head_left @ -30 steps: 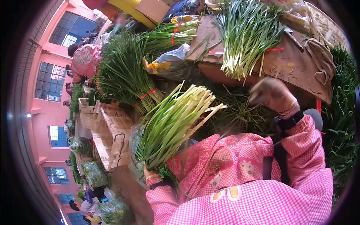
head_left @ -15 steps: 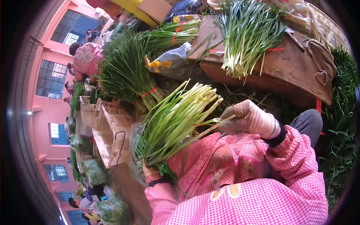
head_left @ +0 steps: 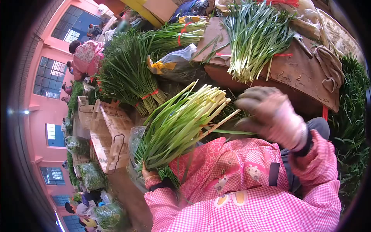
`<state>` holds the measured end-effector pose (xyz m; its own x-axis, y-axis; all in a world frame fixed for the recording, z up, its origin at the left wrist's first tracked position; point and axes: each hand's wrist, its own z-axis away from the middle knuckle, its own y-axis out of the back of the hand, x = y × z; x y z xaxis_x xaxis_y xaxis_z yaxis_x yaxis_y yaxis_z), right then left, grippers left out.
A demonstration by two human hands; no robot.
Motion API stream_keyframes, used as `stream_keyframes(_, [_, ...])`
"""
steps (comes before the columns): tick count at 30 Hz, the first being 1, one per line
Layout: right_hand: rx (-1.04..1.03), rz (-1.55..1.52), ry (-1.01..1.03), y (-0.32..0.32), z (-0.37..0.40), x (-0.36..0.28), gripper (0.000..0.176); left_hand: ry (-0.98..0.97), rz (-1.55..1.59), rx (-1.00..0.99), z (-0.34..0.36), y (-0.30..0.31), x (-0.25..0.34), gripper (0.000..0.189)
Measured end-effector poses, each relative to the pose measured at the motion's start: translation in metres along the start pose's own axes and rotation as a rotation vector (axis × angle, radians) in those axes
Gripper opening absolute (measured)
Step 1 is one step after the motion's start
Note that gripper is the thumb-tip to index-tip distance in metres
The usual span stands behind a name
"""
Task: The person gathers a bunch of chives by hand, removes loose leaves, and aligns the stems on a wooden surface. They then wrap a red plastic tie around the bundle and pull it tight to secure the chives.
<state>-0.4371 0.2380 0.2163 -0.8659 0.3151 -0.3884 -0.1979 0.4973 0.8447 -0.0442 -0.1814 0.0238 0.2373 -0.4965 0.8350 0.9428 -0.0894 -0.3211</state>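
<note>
Held over my lap is a loose bunch of garlic chives [head_left: 185, 123], its pale cut ends fanned up and to the right. My left hand [head_left: 150, 174] grips it around the leafy lower end, with most of the fingers hidden beneath the leaves. A clear plastic bag [head_left: 135, 145] hangs beside that hand. To the right of the stalks, my gloved right hand [head_left: 268, 112] is blurred by motion, its fingers apart and nothing seen in them. One long stalk and a thin green leaf stick out of the bunch towards it.
On the brown board [head_left: 297, 69] ahead lie loose chives [head_left: 259, 42], a knife [head_left: 303, 44] and a cloth glove [head_left: 330, 67]. Chives tied with red bands [head_left: 133, 73] are piled at left, near a plastic crate [head_left: 116, 141]. More greens [head_left: 351, 116] stand at right. Other people work far left.
My right hand has let go of the stalks, opened and moved up and slightly right. The bunch in my left hand has barely shifted.
</note>
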Motion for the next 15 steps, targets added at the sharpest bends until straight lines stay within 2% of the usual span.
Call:
stream_keyframes(1, [-0.009,0.041,0.017,-0.003,-0.01,-0.019,0.042,0.004,0.02,0.03,0.0,-0.003,0.001,0.042])
stream_keyframes(2, [-0.35,0.079,-0.047,-0.008,-0.028,-0.032,0.044,0.106,0.103,0.101,0.009,-0.017,0.008,0.041])
stream_keyframes(3, [-0.693,0.117,-0.11,-0.015,-0.039,-0.038,0.048,0.109,0.096,0.05,0.011,-0.016,0.008,0.041])
stream_keyframes(5, [-0.37,-0.225,-0.044,-0.068,-0.034,-0.037,0.05,0.115,0.085,-0.057,0.011,-0.013,0.009,0.042])
stream_keyframes(7, [-0.443,-0.789,-0.125,-0.082,-0.033,-0.046,0.044,0.13,0.139,0.023,0.011,-0.014,0.012,0.041])
stream_keyframes(10, [-0.179,-0.815,-0.068,-0.102,-0.017,-0.072,0.029,0.13,0.105,0.045,0.019,-0.02,0.014,0.04])
stream_keyframes(11, [-0.248,-0.588,-0.083,-0.09,-0.01,-0.074,0.025,0.126,0.076,0.035,0.025,-0.025,0.014,0.039])
stream_keyframes(13, [-0.119,-1.14,-0.282,-0.109,0.008,-0.064,0.02,0.117,0.102,0.111,0.034,-0.044,0.015,0.038])
stream_keyframes(14, [-0.121,-1.374,-0.517,-0.114,0.01,-0.062,0.017,0.115,0.114,0.151,0.037,-0.047,0.014,0.038])
stream_keyframes(15, [-0.218,-1.378,-0.589,-0.11,0.012,-0.05,0.016,0.119,0.121,0.094,0.034,-0.039,0.012,0.038])
